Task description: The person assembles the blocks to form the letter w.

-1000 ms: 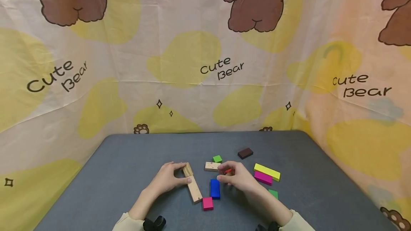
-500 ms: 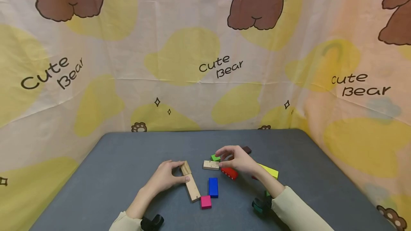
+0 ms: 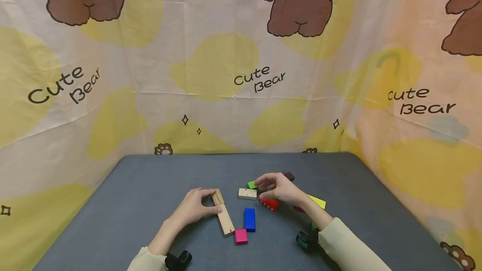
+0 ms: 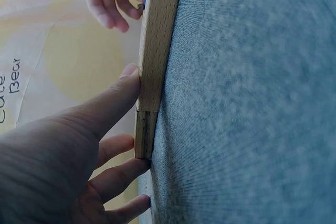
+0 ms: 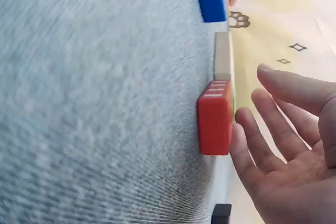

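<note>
— Left hand (image 3: 194, 208): how is it placed?

— Its thumb touches the long wooden block (image 3: 226, 223); its fingertips meet the short wooden block (image 3: 219, 198), which abuts the long one's far end. The fingers are lightly bent; whether they grip cannot be told.

— And the right hand (image 3: 282, 191)?

— Released: fingers spread and loosely bent, beside the red block (image 5: 214, 127). Whether a fingertip touches it is not clear from the right wrist view.

— Where does the red block lie?

— On the desk (image 3: 169, 179), just beside the right end of the pale block (image 3: 247, 194); white marks show along one side.

— Which pieces surround these?

— Just beyond the pale block, a lime-green block (image 3: 251, 185). Nearer the person, the blue block (image 3: 249, 220), with the pink block (image 3: 241, 236) at the long wooden block's near end. The dark brown block (image 3: 289, 176) is partly hidden by the right hand, the yellow block (image 3: 318, 201) by the right forearm.

— And the background?

— Cloth (image 3: 211, 66) printed with brown bears and lettering.
</note>
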`<state>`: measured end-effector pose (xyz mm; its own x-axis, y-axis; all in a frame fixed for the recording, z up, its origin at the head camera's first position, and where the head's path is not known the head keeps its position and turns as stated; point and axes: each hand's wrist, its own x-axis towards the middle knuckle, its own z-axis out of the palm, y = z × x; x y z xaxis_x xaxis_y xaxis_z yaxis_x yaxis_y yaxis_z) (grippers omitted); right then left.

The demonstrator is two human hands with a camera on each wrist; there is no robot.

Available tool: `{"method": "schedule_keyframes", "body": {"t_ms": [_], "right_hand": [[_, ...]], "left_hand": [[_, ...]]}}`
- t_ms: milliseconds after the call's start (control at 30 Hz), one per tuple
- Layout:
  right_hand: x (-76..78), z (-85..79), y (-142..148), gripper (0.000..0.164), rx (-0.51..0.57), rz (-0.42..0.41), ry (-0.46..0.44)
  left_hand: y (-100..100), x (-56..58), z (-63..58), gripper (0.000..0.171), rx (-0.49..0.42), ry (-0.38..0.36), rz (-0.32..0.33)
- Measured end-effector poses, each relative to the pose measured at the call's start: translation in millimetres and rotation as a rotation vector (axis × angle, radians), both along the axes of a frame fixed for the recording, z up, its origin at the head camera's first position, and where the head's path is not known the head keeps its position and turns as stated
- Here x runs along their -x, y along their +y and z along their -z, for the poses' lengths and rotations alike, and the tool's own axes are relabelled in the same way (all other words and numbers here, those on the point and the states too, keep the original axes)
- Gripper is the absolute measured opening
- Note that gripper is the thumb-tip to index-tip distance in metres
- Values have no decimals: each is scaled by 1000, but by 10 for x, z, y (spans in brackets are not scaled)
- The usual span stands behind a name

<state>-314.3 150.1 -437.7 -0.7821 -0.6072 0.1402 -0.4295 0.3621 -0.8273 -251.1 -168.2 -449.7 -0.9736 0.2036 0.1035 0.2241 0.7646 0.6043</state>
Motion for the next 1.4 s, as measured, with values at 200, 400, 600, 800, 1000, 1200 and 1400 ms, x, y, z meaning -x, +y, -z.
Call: {"method": "schedule_keyframes", "body": {"t_ms": [200,400,600,800,1000,1200,1400], "right_hand": [[47,42,-39,38,-4,-44,-28],[79,75,-57,40,-4,-32,-26],[109,51,-83,41,16,-24,-36],[115,5,-143,44,32,-77,-110],[147,59,-182,50,-2,-105,-126],[172,45,-240,62,-36,-175,-84],[200,35,-292,64,-118,-224,-29]], "left_hand": [[-7,3,5,71,-2,5,3],[7,5,-6,71,3,0,4],[27,7,-25,71,0,-9,8],[31,-1,-25,71,-14,-12,11],[28,-6,-13,71,-19,-7,10],[-1,10,10,72,-8,-13,2],[-9,18,5,72,-4,-16,-5]]}}
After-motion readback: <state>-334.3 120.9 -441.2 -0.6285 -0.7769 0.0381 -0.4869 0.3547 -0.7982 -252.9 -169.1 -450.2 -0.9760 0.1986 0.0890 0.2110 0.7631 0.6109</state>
